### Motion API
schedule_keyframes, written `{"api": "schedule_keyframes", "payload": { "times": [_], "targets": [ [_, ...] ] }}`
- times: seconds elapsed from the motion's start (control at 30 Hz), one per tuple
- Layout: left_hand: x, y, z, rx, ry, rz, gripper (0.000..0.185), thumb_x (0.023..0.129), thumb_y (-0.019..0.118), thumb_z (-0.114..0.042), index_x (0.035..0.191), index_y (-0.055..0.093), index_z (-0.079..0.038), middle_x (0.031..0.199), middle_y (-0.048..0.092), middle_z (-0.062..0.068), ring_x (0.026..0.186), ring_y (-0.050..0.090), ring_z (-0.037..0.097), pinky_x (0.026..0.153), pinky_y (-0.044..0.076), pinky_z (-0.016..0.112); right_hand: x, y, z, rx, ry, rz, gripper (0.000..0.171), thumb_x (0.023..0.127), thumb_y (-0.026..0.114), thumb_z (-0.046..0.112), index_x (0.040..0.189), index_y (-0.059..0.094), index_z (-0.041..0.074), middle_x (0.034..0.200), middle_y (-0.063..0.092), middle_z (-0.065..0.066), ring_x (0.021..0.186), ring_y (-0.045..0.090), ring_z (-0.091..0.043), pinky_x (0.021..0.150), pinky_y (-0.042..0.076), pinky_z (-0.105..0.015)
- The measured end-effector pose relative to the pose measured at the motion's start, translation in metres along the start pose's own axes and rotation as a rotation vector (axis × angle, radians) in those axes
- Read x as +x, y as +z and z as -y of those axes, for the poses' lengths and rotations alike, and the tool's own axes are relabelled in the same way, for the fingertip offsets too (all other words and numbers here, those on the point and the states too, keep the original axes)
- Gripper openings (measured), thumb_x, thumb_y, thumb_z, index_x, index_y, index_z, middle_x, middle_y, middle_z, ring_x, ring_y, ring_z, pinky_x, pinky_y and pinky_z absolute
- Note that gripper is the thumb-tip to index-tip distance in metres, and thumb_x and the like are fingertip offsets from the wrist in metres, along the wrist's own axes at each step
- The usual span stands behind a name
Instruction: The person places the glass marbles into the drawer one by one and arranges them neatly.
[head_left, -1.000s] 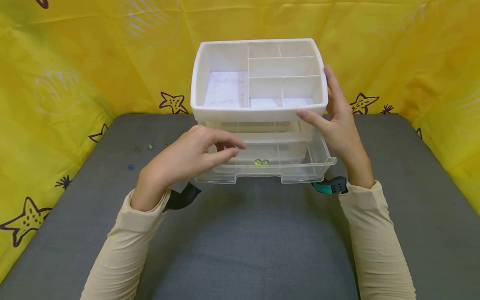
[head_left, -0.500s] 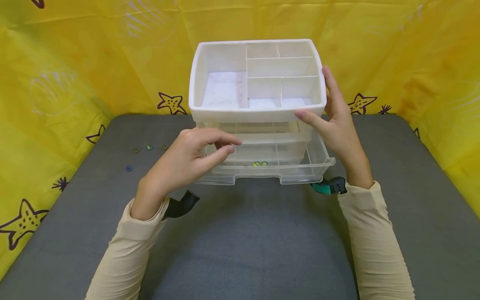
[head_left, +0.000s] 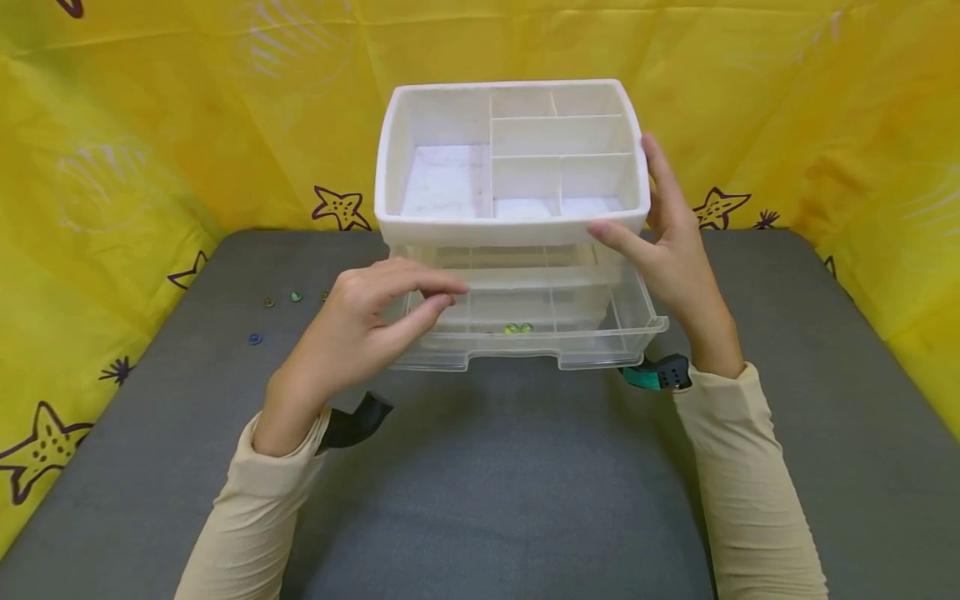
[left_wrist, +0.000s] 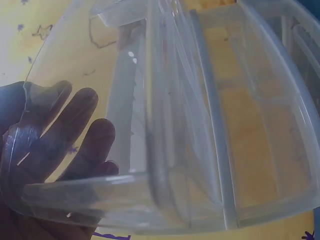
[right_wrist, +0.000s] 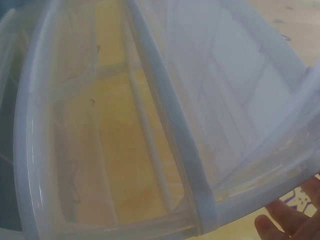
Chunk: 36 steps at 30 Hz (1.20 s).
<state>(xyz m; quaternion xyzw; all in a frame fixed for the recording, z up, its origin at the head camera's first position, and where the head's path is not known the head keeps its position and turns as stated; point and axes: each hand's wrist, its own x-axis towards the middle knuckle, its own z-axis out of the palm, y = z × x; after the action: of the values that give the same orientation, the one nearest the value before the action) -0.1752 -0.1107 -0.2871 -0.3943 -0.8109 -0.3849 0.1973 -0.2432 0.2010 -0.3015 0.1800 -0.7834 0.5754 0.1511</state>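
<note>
Organizer [head_left: 480, 232] stands on the table [head_left: 517, 500] in the head view, right hand [head_left: 675, 254] clamped on its top's side; left hand [head_left: 348, 333] hangs by the drawer [head_left: 585, 343], thumb and forefinger apart. Two beads [head_left: 512, 329] lie inside; knocking that pulled-out drawer could roll them or tip everything. Left wrist: through glare, fingers seem loose, empty. Right wrist: fingertips beside clear plastic.

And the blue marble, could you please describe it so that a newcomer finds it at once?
On the grey table, find the white drawer organizer. Left of it, past the left hand, a few small marbles lie scattered. The blue marble lies nearest the viewer; the others are green or brownish.
</note>
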Motion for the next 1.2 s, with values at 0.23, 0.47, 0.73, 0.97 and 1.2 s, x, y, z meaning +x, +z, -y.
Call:
{"api": "schedule_keyframes", "payload": {
  "times": [0.23, 0.47, 0.73, 0.97, 1.2],
  "targets": [
    [-0.004, -0.007, -0.001, 0.000, -0.012, -0.043, 0.024, 0.085, 0.070, 0.008, 0.103, 0.077, -0.005, 0.094, 0.076, 0.004, 0.090, 0.065, 0.006, 0.083, 0.049, 0.018, 0.000, 0.000, 0.000, -0.008, -0.005, 0.000, 0.090, 0.088, 0.074, 0.015, 0.159, 0.019, 0.030, 0.156, 0.038, 0.001, 0.119, 0.053, -0.022, 0.093, 0.057, -0.035],
    [-0.006, -0.014, -0.003, -0.010, -0.013, -0.066, 0.024, 0.085, 0.069, 0.010, 0.104, 0.076, -0.003, 0.094, 0.076, 0.006, 0.090, 0.065, 0.004, 0.084, 0.050, 0.016, 0.000, 0.000, 0.000, -0.007, -0.004, -0.003, 0.090, 0.088, 0.074, 0.015, 0.158, 0.020, 0.031, 0.154, 0.040, 0.000, 0.118, 0.054, -0.020, 0.092, 0.057, -0.030],
    [-0.011, -0.030, 0.001, 0.041, -0.060, -0.117, 0.022, 0.084, 0.070, 0.011, 0.102, 0.075, 0.000, 0.094, 0.075, 0.010, 0.088, 0.064, -0.001, 0.082, 0.049, 0.015, 0.000, 0.000, 0.000, -0.004, -0.015, 0.003, 0.090, 0.088, 0.073, 0.014, 0.158, 0.020, 0.030, 0.155, 0.039, -0.001, 0.118, 0.054, -0.021, 0.093, 0.057, -0.033],
    [-0.015, -0.043, 0.004, 0.124, -0.165, -0.139, 0.023, 0.085, 0.072, 0.006, 0.105, 0.076, -0.005, 0.098, 0.076, 0.007, 0.092, 0.064, -0.004, 0.087, 0.048, 0.013, 0.000, 0.001, 0.000, -0.008, -0.016, 0.002, 0.089, 0.089, 0.073, 0.014, 0.159, 0.020, 0.030, 0.154, 0.041, -0.001, 0.119, 0.054, -0.021, 0.092, 0.057, -0.034],
    [-0.020, -0.055, 0.010, 0.188, -0.232, -0.137, 0.020, 0.088, 0.071, 0.000, 0.106, 0.076, -0.008, 0.100, 0.074, -0.010, 0.093, 0.061, -0.010, 0.085, 0.046, 0.011, -0.001, 0.000, 0.001, -0.024, -0.013, 0.000, 0.089, 0.089, 0.073, 0.014, 0.158, 0.020, 0.031, 0.154, 0.041, -0.001, 0.118, 0.055, -0.021, 0.092, 0.057, -0.035]
  ]
}}
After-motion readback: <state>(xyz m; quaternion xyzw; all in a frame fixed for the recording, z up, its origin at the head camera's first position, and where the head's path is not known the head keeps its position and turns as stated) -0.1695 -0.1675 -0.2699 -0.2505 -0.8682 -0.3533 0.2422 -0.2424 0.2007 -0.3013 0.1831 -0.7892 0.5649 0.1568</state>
